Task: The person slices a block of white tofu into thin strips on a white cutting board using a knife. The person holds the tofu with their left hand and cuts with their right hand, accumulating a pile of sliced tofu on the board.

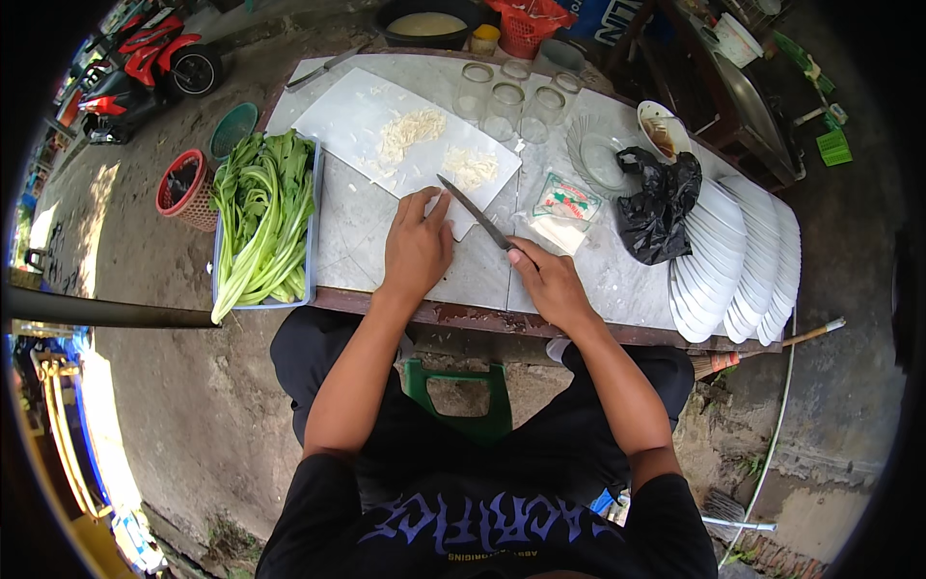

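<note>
My right hand [550, 279] grips a kitchen knife [477, 215] by its handle. Its blade slants up and left, with the tip over the white cutting board [347, 101]. At the near edge of that board rests my left hand [419, 242], its fingers bent; whether anything is under them I cannot tell. Two piles of pale, thinly sliced food lie on the board: a larger pile [412, 134] farther off and a smaller pile [470, 168] close to the knife tip. To the right of the blade lies a printed clear plastic packet [564, 206] with something white inside.
Leafy greens [268, 217] fill a blue tray [316, 217] at the left. Several glass jars [504, 108], a glass plate [597, 152], a black plastic bag [655, 210] and stacked white dishes [709, 253] stand rightward. Another knife [325, 69] lies at the table's far left edge.
</note>
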Demonstrator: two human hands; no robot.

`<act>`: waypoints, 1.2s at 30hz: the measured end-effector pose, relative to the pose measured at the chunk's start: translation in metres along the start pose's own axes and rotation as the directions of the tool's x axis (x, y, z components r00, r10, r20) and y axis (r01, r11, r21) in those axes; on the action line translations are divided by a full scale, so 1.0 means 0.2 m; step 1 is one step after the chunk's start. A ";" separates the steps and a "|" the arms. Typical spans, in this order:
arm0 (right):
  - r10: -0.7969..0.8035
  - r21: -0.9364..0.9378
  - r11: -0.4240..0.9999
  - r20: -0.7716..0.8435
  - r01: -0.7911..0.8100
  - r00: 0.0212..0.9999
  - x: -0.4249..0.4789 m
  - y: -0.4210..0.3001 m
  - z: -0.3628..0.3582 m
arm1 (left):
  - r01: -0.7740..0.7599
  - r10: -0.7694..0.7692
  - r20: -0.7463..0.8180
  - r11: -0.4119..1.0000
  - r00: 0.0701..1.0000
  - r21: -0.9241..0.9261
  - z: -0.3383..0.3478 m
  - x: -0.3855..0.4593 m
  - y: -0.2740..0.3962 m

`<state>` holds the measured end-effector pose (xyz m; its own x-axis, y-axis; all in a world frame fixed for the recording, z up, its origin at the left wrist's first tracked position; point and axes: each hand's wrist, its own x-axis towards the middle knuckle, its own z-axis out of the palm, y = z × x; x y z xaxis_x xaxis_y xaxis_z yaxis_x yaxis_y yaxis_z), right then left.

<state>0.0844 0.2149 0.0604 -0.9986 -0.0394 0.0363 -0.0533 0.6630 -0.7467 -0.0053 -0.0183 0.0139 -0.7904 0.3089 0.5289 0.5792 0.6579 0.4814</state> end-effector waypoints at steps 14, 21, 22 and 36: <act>0.018 -0.145 0.989 0.046 -0.011 0.999 -0.04 0.00 0.02 | 0.045 -0.044 0.055 0.999 0.998 -0.028 -0.10 -0.04 -0.02; 0.107 -0.146 0.985 0.097 -0.092 0.990 -0.02 -0.09 0.02 | 0.014 -0.017 0.054 0.998 0.998 0.059 -0.08 -0.05 0.01; 0.145 -0.147 0.981 0.117 -0.127 0.983 -0.01 -0.11 0.01 | 0.014 -0.020 0.060 0.994 0.998 0.104 -0.08 -0.04 0.01; 0.052 -0.229 0.972 0.029 -0.044 0.998 -0.02 -0.01 0.02 | -0.007 0.004 0.048 0.998 0.999 0.061 -0.08 -0.07 0.00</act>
<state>0.0880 0.2095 0.0591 -0.9994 -0.0269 -0.0219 -0.0094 0.8179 -0.5752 0.0094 -0.0341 0.0174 -0.7967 0.3441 0.4969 0.5715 0.6963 0.4341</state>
